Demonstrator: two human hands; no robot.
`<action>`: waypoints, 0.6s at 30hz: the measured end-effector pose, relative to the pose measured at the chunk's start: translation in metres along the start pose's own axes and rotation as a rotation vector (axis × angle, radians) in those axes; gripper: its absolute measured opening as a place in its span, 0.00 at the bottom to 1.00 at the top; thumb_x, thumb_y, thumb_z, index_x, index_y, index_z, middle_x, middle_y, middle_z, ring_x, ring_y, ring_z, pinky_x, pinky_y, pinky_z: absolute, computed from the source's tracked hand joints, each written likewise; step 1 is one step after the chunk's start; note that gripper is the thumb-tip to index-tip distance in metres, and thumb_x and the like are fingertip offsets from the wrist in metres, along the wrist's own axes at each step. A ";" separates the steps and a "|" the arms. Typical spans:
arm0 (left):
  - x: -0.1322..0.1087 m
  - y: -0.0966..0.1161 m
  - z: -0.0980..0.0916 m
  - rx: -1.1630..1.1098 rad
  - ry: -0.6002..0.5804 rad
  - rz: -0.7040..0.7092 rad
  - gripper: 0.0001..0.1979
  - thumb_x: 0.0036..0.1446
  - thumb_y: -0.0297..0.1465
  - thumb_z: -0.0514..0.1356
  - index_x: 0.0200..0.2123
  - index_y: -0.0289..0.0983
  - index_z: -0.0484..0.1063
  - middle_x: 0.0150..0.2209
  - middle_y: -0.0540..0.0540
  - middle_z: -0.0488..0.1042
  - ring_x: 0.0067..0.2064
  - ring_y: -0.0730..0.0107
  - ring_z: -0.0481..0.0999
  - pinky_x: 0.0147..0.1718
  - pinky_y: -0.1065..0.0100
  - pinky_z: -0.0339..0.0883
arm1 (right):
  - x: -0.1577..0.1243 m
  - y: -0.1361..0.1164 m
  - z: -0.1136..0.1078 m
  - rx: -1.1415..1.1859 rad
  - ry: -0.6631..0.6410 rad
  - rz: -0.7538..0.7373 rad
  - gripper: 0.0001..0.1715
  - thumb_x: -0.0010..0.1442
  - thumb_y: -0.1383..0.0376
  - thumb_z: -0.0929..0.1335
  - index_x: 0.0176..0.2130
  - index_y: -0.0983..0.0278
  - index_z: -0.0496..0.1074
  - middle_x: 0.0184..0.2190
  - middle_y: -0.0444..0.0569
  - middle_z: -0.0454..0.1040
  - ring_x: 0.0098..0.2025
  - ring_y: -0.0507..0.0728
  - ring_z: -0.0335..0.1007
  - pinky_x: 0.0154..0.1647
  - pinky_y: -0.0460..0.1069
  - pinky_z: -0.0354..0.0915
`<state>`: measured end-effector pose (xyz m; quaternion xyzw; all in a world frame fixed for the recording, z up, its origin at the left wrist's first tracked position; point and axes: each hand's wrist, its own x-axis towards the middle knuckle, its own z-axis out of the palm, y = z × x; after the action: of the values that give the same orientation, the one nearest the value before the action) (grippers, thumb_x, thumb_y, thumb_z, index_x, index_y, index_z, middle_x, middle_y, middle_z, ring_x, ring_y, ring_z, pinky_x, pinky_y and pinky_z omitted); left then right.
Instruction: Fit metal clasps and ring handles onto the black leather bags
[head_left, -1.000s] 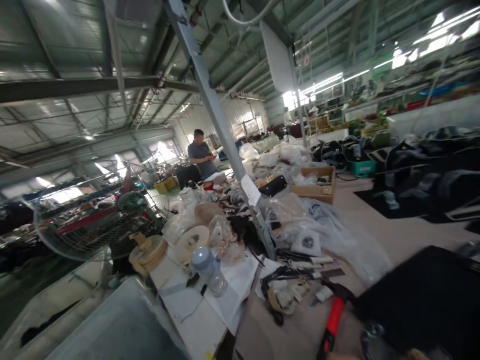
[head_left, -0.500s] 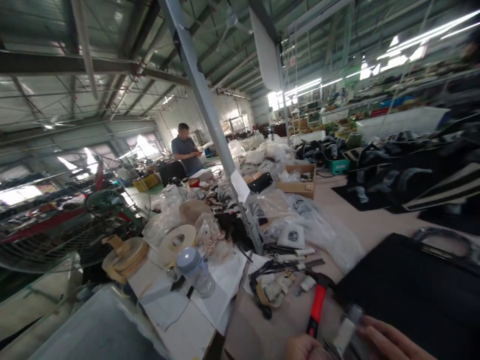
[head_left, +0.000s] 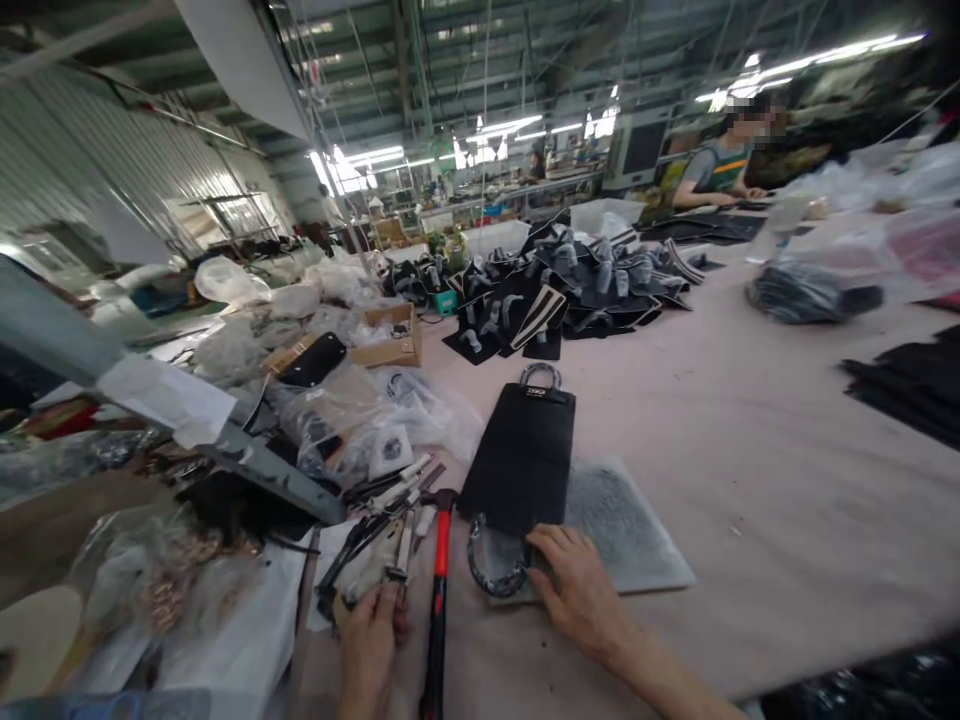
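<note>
Pink worktop (head_left: 750,420) open and bare to right of black bag (head_left: 521,460); clutter crowding left edge. Right hand (head_left: 577,590) spread flat on bag's near end over grey mat (head_left: 630,520). Left hand (head_left: 371,640) pinching small tool (head_left: 397,550) beside red hammer (head_left: 439,600). Since earlier frames: view swung down and right; both hands now fully visible.

Black bag panel (head_left: 521,455): matt cloth, on a grey speckled slab (head_left: 622,525). Hammer (head_left: 437,590) beside it: glossy red handle. Table (head_left: 750,480): smooth beige.

black bag (head_left: 519,455) flat, red-handled hammer (head_left: 438,590) beside
</note>
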<state>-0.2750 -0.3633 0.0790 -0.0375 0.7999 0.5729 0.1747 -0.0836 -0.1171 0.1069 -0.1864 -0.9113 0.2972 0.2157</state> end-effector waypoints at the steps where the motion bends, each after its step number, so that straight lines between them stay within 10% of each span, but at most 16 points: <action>1: 0.000 -0.002 0.003 0.001 -0.020 -0.012 0.35 0.37 0.62 0.65 0.31 0.34 0.75 0.25 0.45 0.75 0.23 0.66 0.73 0.21 0.65 0.64 | -0.003 0.002 -0.002 -0.017 -0.028 -0.014 0.19 0.62 0.67 0.65 0.52 0.64 0.73 0.55 0.56 0.73 0.57 0.66 0.65 0.59 0.66 0.61; 8: -0.007 -0.004 0.018 -0.039 -0.052 -0.073 0.29 0.41 0.55 0.66 0.33 0.33 0.73 0.25 0.50 0.72 0.22 0.73 0.70 0.20 0.71 0.60 | -0.012 0.005 0.004 -0.109 -0.143 -0.128 0.39 0.50 0.74 0.65 0.61 0.57 0.69 0.67 0.52 0.60 0.68 0.66 0.52 0.69 0.70 0.51; 18: -0.016 0.006 0.009 -0.407 -0.217 -0.308 0.17 0.46 0.32 0.66 0.40 0.31 0.73 0.29 0.45 0.78 0.24 0.71 0.77 0.22 0.71 0.68 | -0.018 0.022 0.012 -0.084 -0.022 -0.265 0.15 0.62 0.71 0.63 0.46 0.62 0.74 0.60 0.55 0.66 0.61 0.69 0.57 0.59 0.68 0.65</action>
<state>-0.2591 -0.3550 0.0872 -0.1314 0.6297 0.6893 0.3333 -0.0695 -0.1145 0.0792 -0.0698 -0.9420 0.2296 0.2348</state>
